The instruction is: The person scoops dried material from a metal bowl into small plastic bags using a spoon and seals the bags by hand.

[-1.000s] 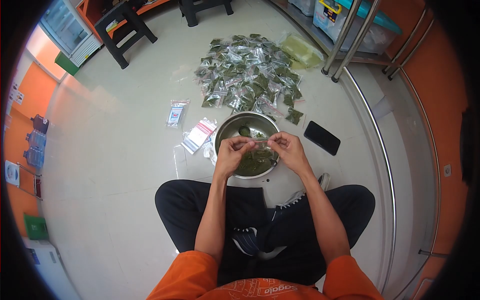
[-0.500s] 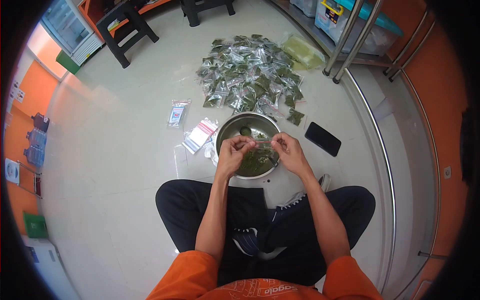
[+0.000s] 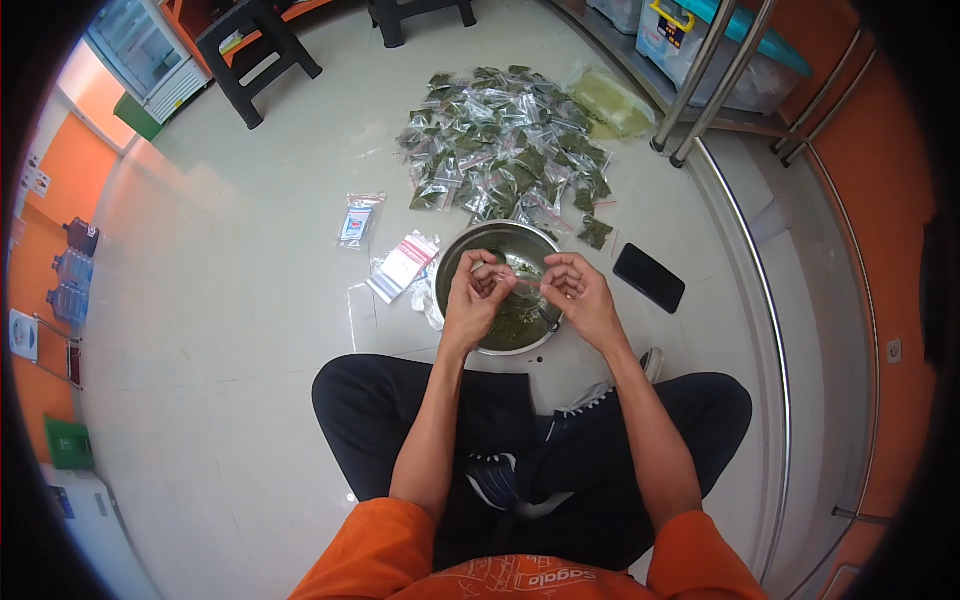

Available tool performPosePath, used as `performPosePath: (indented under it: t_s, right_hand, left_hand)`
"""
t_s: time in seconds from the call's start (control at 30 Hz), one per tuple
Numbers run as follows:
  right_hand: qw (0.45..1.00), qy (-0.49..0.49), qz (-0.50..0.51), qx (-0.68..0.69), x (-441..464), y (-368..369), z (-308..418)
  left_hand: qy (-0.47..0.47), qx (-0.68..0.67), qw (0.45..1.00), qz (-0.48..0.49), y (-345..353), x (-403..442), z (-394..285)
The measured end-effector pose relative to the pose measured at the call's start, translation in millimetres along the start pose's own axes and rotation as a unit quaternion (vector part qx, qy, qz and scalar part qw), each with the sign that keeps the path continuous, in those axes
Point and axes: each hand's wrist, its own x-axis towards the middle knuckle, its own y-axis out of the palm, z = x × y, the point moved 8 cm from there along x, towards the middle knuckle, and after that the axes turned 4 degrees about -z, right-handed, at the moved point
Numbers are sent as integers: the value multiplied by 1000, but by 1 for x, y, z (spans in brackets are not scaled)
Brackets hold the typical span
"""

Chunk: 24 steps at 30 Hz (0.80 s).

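A small clear zip bag (image 3: 527,282) with a red strip along its mouth is stretched between my two hands. My left hand (image 3: 474,308) pinches one end with thumb and fingers, and my right hand (image 3: 584,305) pinches the other. Both are over a round metal bowl (image 3: 515,236). Crushed green leaves (image 3: 515,332) lie in the bottom of the bowl; my fingers cover part of them. Beyond the bowl is a large heap of small clear bags (image 3: 500,150) filled with green leaf. One filled bag (image 3: 595,233) lies apart at the heap's near right edge.
Left of the bowl lie a pack of flat bags (image 3: 404,265) and another packet (image 3: 356,225). A black phone (image 3: 648,278) rests on the floor at right. Behind the heap is a yellowish-green plastic pack (image 3: 612,105). A metal rail (image 3: 760,290) runs along the right.
My hands have lifted slightly and turned, with the fingers more curled around the bag's ends. The camera view has shifted a little. The heap and bowl stay put.
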Motion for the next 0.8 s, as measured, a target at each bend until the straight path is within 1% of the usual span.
performPosePath:
  t_s: [0.1,0.17,0.27,0.4,0.5,0.57,0.6,0.67,0.7,0.77,0.8]
  right_hand:
    - [1000,4,2,0,-1,1,-7]
    - [1000,-24,-13,-6,0,-1,-9]
    - [999,-39,5,-6,-1,3,-9]
    - [999,-29,7,-17,-2,7,-5]
    - [1000,-5,4,-3,-4,9,-6]
    - [1000,2,14,-10,-5,11,-6]
    - [1000,3,18,-17,-5,10,-9]
    - [999,-7,26,-42,-5,10,-15]
    - [998,-6,33,-49,-6,13,-14]
    - [1000,-9,16,-25,-7,13,-9]
    - [999,-7,26,-32,-8,16,-8]
  left_hand:
    - [-20,13,1000,10,6,-2,-1]
    - [-39,20,998,52,18,-6,-7]
    - [-20,54,997,55,17,-4,-5]
    - [5,70,996,47,10,-1,-2]
    - [6,75,996,39,10,-1,-4]
    - [-13,56,996,68,18,-5,-8]
    - [-12,49,997,64,17,-5,-6]
    - [7,114,990,80,16,-3,-3]
    - [10,107,992,73,15,-3,-5]
    - [35,173,983,48,13,-3,-10]
    - [37,166,985,38,11,-3,-14]
